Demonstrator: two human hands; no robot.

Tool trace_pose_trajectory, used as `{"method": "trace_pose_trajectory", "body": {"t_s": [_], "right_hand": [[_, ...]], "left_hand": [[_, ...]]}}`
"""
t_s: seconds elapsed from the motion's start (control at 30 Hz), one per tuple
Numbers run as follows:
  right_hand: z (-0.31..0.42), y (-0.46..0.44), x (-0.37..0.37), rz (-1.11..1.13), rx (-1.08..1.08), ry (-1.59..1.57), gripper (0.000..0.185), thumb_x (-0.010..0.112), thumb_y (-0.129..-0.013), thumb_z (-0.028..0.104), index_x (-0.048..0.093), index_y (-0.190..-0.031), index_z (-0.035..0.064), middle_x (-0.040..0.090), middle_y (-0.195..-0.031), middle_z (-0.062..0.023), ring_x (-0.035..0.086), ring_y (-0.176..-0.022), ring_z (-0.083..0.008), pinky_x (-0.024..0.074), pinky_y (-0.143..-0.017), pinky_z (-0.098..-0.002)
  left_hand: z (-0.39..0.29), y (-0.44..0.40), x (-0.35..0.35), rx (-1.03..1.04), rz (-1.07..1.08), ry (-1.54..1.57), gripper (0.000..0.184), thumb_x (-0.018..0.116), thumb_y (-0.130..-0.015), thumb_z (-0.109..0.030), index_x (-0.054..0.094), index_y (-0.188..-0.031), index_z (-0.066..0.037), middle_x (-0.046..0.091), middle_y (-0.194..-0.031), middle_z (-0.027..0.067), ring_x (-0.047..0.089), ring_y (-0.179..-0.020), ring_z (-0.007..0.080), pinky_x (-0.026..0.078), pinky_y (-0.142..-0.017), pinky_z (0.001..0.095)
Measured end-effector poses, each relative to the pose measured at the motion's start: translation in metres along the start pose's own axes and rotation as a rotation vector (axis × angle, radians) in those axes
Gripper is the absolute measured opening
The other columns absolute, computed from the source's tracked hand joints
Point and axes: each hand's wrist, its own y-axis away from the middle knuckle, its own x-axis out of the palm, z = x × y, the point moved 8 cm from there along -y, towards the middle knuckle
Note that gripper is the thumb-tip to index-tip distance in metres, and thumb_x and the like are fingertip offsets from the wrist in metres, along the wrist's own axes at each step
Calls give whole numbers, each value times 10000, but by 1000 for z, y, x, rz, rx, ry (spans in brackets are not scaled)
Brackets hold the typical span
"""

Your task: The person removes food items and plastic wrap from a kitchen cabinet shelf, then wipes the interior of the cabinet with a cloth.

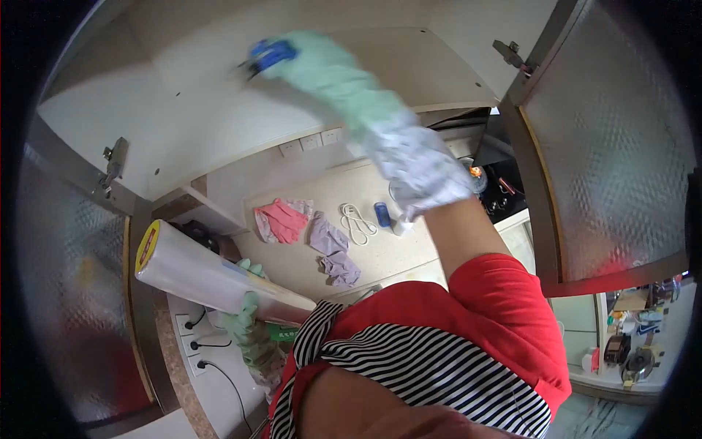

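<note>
My right hand (307,62), in a pale green rubber glove with a white cuff, reaches into the open upper cabinet. Its fingers close around a blue object (272,55) with a thin dark part, too blurred to name exactly. At the lower left, my left hand (250,311), also in a green glove, is wrapped round a long roll of clear plastic film (212,267) with a yellow-and-red end label. The roll lies slanted against my body, hiding part of that hand.
Frosted-glass doors (607,146) stand open on both sides of the cabinet shelf (219,124). Below, a pink glove (281,221), a lilac glove (336,252), a white cord (357,224) and a blue can (382,214) lie on the counter. Plugged sockets (191,344) are at lower left.
</note>
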Motion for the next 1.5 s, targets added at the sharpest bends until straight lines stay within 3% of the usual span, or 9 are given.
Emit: {"method": "trace_pose_trajectory", "body": {"t_s": [0.1,0.37,0.57,0.67,0.77,1.23,1.37,1.43,1.5], "right_hand": [[-90,21,-80,-75,118,-79,418,776,-877,232,713,-1281,140,749,-1175,-34,691,-1063,-142,529,-942,-313],[-215,82,-188,-251,580,855,493,612,-880,449,700,-1260,147,723,-1224,-141,712,-1036,-352,553,-910,-458],[-207,-5,-93,-49,170,605,454,636,-896,436,695,-1243,149,695,-1263,-155,698,-1026,-391,542,-917,-479],[-141,28,-91,234,384,272,506,714,-860,443,685,-1269,147,696,-1259,-155,690,-1049,-382,537,-928,-472],[-125,55,-125,-157,82,339,542,755,-838,440,677,-1292,154,712,-1231,-127,693,-1054,-363,541,-918,-466],[-262,10,-150,124,666,583,590,737,-811,547,733,-1131,51,752,-925,-117,724,-828,-254,564,-801,-383],[-290,-40,-133,159,506,601,525,727,-821,528,749,-1092,79,754,-929,-122,722,-842,-259,559,-798,-394],[-283,-58,-131,-164,-86,842,444,711,-831,481,762,-1031,88,756,-907,-129,718,-791,-275,556,-759,-406],[-338,-88,-129,-42,56,843,427,708,-829,462,764,-1016,82,755,-903,-138,716,-768,-292,559,-748,-413]], "left_hand": [[11,-4,-9,-38,8,-60,930,829,-755,-258,376,-1488,94,594,-1325,241,641,-1171,352,543,-1012,475],[17,-16,-7,-45,72,-97,956,834,-766,-271,353,-1515,77,575,-1354,244,628,-1195,352,534,-1033,470],[5,-5,12,-12,58,-21,956,852,-774,-252,347,-1512,87,566,-1356,261,631,-1160,359,551,-1004,478],[10,-6,14,15,92,-26,946,853,-787,-241,343,-1511,91,556,-1374,270,630,-1166,367,551,-999,492],[20,-13,12,16,127,-87,958,857,-790,-268,340,-1511,93,559,-1376,277,633,-1169,364,550,-996,495],[36,-24,12,20,-85,-117,909,869,-746,-296,435,-1449,83,607,-1320,221,647,-1122,317,528,-989,436],[38,0,-22,-18,-188,-266,851,832,-782,-268,434,-1450,80,606,-1318,212,635,-1140,310,518,-1003,433],[41,17,-40,-42,-237,-318,823,813,-800,-253,434,-1450,78,606,-1317,207,629,-1148,307,513,-1010,432],[43,36,-60,-68,-270,-373,794,795,-817,-239,434,-1450,77,606,-1316,202,623,-1157,304,507,-1018,431]]}}
